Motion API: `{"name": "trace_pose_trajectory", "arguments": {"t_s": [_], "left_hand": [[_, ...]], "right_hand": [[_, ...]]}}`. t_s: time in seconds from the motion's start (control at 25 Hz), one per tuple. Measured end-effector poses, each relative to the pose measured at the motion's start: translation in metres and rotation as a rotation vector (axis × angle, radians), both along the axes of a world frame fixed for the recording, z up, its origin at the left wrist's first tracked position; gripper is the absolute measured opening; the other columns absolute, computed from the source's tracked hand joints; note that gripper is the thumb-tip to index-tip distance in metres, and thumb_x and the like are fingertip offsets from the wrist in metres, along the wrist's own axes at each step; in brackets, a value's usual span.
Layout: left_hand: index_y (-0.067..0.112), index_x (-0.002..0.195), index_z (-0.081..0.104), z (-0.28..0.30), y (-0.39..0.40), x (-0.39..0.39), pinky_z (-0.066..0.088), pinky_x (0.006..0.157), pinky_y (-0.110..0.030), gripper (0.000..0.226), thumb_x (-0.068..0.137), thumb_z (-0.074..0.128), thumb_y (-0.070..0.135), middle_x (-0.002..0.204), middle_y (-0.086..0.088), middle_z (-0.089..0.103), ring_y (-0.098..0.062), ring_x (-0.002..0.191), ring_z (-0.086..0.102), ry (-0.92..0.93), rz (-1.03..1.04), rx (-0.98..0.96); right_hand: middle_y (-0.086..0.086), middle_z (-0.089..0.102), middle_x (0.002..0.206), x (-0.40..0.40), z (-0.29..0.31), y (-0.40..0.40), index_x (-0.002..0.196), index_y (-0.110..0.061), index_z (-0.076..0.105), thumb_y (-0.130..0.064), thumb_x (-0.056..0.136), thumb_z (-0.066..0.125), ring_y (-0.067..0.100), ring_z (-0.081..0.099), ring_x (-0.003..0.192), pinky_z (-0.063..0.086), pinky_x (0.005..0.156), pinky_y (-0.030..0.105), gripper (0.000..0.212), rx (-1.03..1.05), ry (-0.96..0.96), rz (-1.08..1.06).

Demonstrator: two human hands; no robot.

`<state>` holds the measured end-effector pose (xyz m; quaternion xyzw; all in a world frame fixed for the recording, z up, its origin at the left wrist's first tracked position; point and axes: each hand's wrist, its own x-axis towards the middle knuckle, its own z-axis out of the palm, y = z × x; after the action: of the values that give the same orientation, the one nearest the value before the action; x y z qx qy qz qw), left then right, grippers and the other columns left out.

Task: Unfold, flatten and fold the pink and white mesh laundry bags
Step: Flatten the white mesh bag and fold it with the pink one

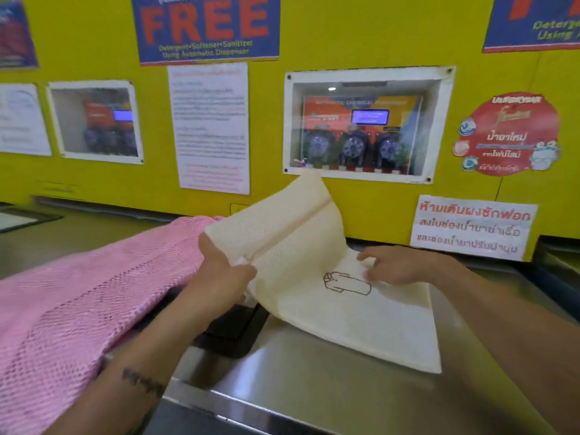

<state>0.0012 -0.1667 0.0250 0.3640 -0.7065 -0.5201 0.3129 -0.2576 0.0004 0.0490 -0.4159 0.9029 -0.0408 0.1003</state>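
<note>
White mesh bag (354,312): cream, dark shirt outline; pink mesh bag (78,293): open-net weave; wall (314,42) yellow; counter (314,387) steel-grey.

Mesh cloth on brushed steel

We see an open-weave pink mesh bag (78,287), a finer matt white bag (345,312), a glossy metal counter (314,381).

Both forearms are bare, with no sleeves in sight. The left forearm (135,365) carries a small dark tattoo of lettering, too blurred to read. The left hand (224,274) and right hand (395,265) are ungloved.
</note>
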Motion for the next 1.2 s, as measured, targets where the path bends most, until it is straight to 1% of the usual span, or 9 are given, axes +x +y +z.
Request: {"name": "trace_pose_trajectory", "arguments": {"t_s": [0.2,0.28,0.36,0.48,0.6,0.72,0.84,1.04,1.2], "left_hand": [[0.027,0.152,-0.019,-0.004,-0.015,0.017,0.055,0.060,-0.032,0.096,0.089,0.051,0.012,0.109,-0.012,0.066,-0.028,0.077,0.070,-0.357,0.057,-0.290],[0.023,0.155,-0.008,0.001,-0.011,0.016,0.053,0.076,-0.036,0.087,0.092,0.051,0.013,0.117,-0.013,0.063,-0.028,0.089,0.067,-0.405,0.076,-0.407],[0.019,0.155,0.015,0.005,0.000,0.015,0.043,0.092,-0.038,0.070,0.094,0.050,0.018,0.138,-0.016,0.051,-0.032,0.113,0.056,-0.483,0.078,-0.588],[0.025,0.139,0.044,-0.003,0.030,0.017,0.045,0.092,-0.043,0.049,0.093,0.045,0.041,0.132,-0.008,0.054,-0.031,0.116,0.055,-0.661,0.133,-0.799],[0.029,0.123,0.052,-0.011,0.052,0.013,0.044,0.092,-0.041,0.048,0.089,0.037,0.059,0.123,0.000,0.057,-0.027,0.117,0.056,-0.865,-0.014,-0.760],[0.027,0.118,0.054,-0.020,0.047,0.003,0.045,0.091,-0.034,0.033,0.087,0.047,0.039,0.110,0.003,0.047,-0.024,0.114,0.054,-0.733,-0.168,-0.734],[0.023,0.143,0.046,-0.020,0.032,0.007,0.039,0.102,-0.028,0.055,0.089,0.049,0.012,0.126,0.005,0.049,-0.018,0.120,0.048,-0.566,-0.185,-0.709],[0.026,0.142,0.049,0.025,-0.030,0.043,0.034,0.110,-0.032,0.053,0.093,0.050,0.006,0.143,0.005,0.049,-0.019,0.131,0.044,-0.499,-0.123,-0.929],[0.025,0.138,0.055,0.080,-0.113,0.088,0.036,0.104,-0.031,0.052,0.091,0.053,0.000,0.142,0.001,0.052,-0.023,0.129,0.047,-0.496,-0.046,-1.048]], "right_hand": [[-0.001,0.060,0.129,0.033,0.023,0.012,0.137,-0.035,0.048,-0.047,0.095,0.052,0.021,0.063,0.110,0.053,0.091,0.034,0.044,0.355,0.067,0.083],[-0.001,0.064,0.123,0.030,0.029,0.014,0.134,-0.036,0.050,-0.043,0.096,0.053,0.019,0.065,0.105,0.055,0.089,0.034,0.039,0.265,-0.014,0.118],[-0.004,0.051,0.142,0.019,0.021,0.011,0.139,-0.043,0.043,-0.046,0.094,0.054,0.019,0.056,0.119,0.048,0.099,0.037,0.047,0.110,-0.017,0.140],[-0.002,0.033,0.157,0.002,-0.009,0.002,0.145,-0.047,0.031,-0.049,0.092,0.053,0.023,0.039,0.137,0.034,0.112,0.042,0.058,-0.033,-0.022,0.109],[0.004,0.032,0.155,-0.003,-0.024,-0.001,0.145,-0.046,0.031,-0.051,0.090,0.055,0.027,0.039,0.136,0.036,0.110,0.044,0.060,-0.089,0.000,0.054],[0.002,0.041,0.148,0.003,-0.020,-0.001,0.140,-0.040,0.041,-0.041,0.088,0.062,0.022,0.048,0.121,0.043,0.093,0.036,0.056,-0.130,-0.064,0.022],[-0.002,0.051,0.130,0.012,-0.012,0.000,0.133,-0.039,0.048,-0.035,0.087,0.066,0.015,0.054,0.103,0.045,0.082,0.032,0.050,-0.130,-0.180,0.024],[-0.003,0.064,0.111,0.059,0.024,-0.011,0.129,-0.025,0.057,-0.020,0.093,0.063,0.019,0.066,0.094,0.053,0.072,0.034,0.037,-0.368,-0.433,0.048],[0.006,0.069,0.099,0.127,0.055,-0.055,0.099,-0.023,0.067,-0.016,0.093,0.060,0.024,0.066,0.087,0.052,0.071,0.038,0.012,-0.561,-0.405,0.125]]}}
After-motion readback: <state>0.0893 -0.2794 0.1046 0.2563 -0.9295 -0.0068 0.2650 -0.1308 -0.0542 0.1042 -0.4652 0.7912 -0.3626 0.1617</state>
